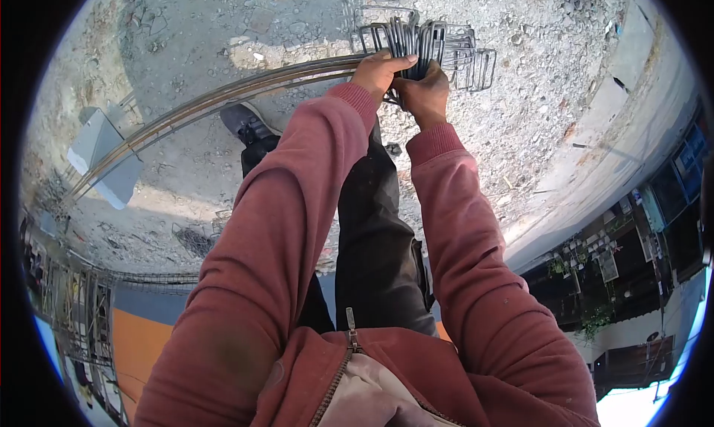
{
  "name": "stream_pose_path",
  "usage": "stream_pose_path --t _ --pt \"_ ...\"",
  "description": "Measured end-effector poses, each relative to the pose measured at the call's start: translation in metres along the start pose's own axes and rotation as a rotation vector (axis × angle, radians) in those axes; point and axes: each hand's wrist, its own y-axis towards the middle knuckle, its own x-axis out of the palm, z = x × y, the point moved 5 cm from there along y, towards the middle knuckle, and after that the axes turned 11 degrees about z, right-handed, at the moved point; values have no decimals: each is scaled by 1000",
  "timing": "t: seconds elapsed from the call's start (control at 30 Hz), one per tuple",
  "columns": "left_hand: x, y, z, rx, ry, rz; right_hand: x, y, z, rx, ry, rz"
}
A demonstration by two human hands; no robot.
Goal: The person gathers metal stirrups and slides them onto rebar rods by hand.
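Both hands of a person in a red zip jacket (506, 301) are clamping onto a bundle of bent metal frames (405, 37) above rubble-strewn ground (543, 122), straight out in front of the wearer. The frames in the bundle are standing side by side, their long axes pointing away from the wearer and their far ends fanning slightly apart. The left hand (378, 74) is closing over the bundle's left near side, its thumb stretching rightward across the metal; the right hand (425, 92) is gripping the near right side from below, wrist bending inward, thumb pointing away. The two hands are working close together, forearms converging on the bundle, with most fingertips hiding from view. More loose frames (464, 46) are lying to the bundle's right. Long thin rods (297, 72) are running leftward from the bundle and curving back toward the wearer, passing over a pale grey panel (108, 156) well to its left; whether they are threading through the frames is impossible to tell. A dark shoe (249, 122) is resting on the ground, nearer the wearer and left of the bundle.
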Motion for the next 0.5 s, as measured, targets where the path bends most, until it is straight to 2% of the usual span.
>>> stream_pose_path --t 0.03,0.07,0.17,0.2,0.23,0.3,0.33,0.43,0.5 --pt "6 -2 5 -58 13 -103 -1 3 1 -3 53 -39" --pt "12 -4 9 -73 16 -91 -7 5 3 -41 14 -106" --pt "22 -7 11 -94 46 -49 -10 13 19 190 503 -332" --pt "23 -5 9 -97 38 -87 -19 11 13 275 579 -337" --pt "24 -4 6 -100 29 -125 -22 13 17 230 512 -318" --pt "23 -3 3 -63 99 -67 -25 18 23 136 374 -279" --pt "23 -4 2 -43 134 -38 -30 19 19 14 241 -209" --pt "29 -14 6 7 -49 15 -29 27 29 -122 183 -69" --pt "18 -1 -1 46 -14 30 -29 36 43 34 220 -167"
